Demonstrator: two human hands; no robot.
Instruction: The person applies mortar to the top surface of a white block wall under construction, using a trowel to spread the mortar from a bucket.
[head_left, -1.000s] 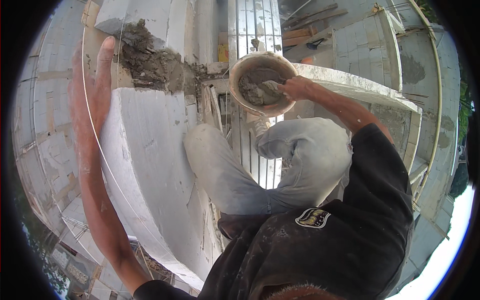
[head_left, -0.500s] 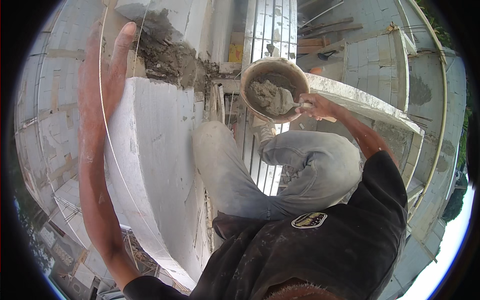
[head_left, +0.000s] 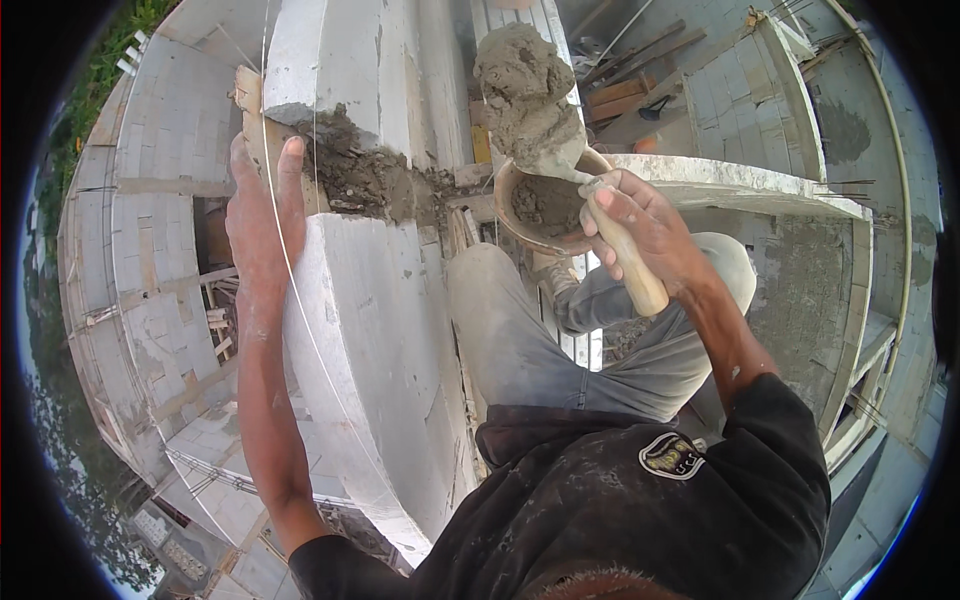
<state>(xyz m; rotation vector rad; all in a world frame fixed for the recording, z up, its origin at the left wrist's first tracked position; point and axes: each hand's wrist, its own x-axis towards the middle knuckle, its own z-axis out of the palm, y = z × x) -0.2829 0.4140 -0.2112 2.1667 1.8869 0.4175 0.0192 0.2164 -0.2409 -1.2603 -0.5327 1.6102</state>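
My right hand (head_left: 640, 225) grips the wooden handle of a trowel (head_left: 561, 159), whose blade carries a large heap of grey mortar (head_left: 525, 85). Below it, a round bucket (head_left: 515, 220) holds more mortar. My left hand (head_left: 260, 195) holds a narrow wooden board (head_left: 250, 95) against the side of a white block wall (head_left: 380, 350). A gap in that wall, beside the board, contains rough wet mortar (head_left: 380, 175). A thin string (head_left: 305, 310) runs along the wall past my left hand.
My bent legs (head_left: 500, 320) are beside the wall over a ribbed metal strip (head_left: 590, 355). A white-topped wall (head_left: 720, 175) runs off rightward, with loose timber (head_left: 620, 95) behind it. Lower block walls and protruding rebar (head_left: 240, 480) lie far down on the left; foliage (head_left: 90, 90) is beyond.
My right hand has lifted the trowel from the bucket, now heaped with mortar. The view has shifted, so the wall and my left arm appear farther right and more of the board shows.
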